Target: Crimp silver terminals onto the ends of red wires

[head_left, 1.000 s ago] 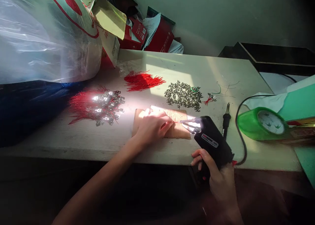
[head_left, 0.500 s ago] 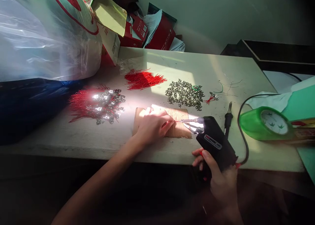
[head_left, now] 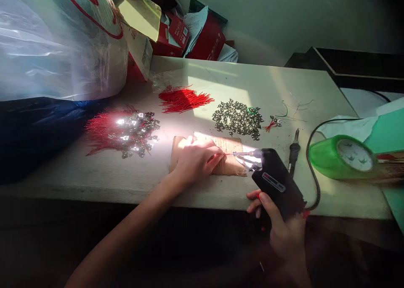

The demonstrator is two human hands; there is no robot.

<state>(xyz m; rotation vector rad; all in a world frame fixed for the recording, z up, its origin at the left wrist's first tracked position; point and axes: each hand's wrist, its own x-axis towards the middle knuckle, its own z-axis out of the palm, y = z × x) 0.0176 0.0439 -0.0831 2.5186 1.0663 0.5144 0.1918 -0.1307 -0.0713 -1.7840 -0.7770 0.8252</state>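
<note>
Barely changed: left fingers (head_left: 216, 151) pinch red wire (head_left: 227, 154), right fingers (head_left: 269, 204) grip soldering gun (head_left: 275, 174), nose at wire; apparently mid-step.

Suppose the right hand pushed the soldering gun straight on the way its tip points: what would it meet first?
Most likely the red wire held by the left hand, at the tip of the soldering gun; whether they touch is unclear.

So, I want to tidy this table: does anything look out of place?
Yes: a curled green strand and thin wire bits lie scattered beyond the soldering iron, unlike the grouped red wires. A green ring also sits on the central pile of metal pieces, odd by its colour.
</note>
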